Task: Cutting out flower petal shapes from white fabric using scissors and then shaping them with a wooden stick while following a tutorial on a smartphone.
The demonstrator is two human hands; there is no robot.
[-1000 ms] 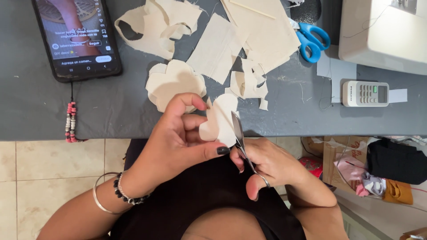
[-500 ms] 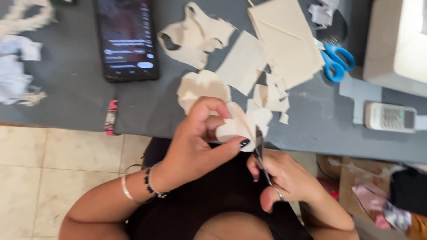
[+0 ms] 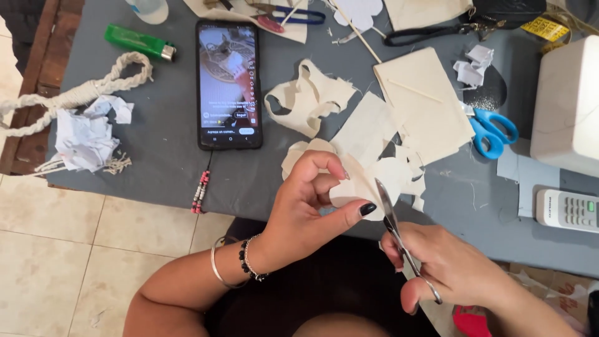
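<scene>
My left hand pinches a small cream fabric piece between thumb and fingers, just over the near edge of the grey table. My right hand grips metal scissors through the finger loops, blades pointing up into the right edge of that piece. More cream fabric cutouts lie on the table right behind the held piece.
A phone with a lit screen lies at the middle left, a beaded cord hanging below it. Blue-handled scissors, a white remote, a white machine, crumpled paper, rope and a green lighter lie around.
The view has shifted so more of the table's left and far side shows. Both hands keep their hold on the fabric piece and the scissors, the blades still at its edge.
</scene>
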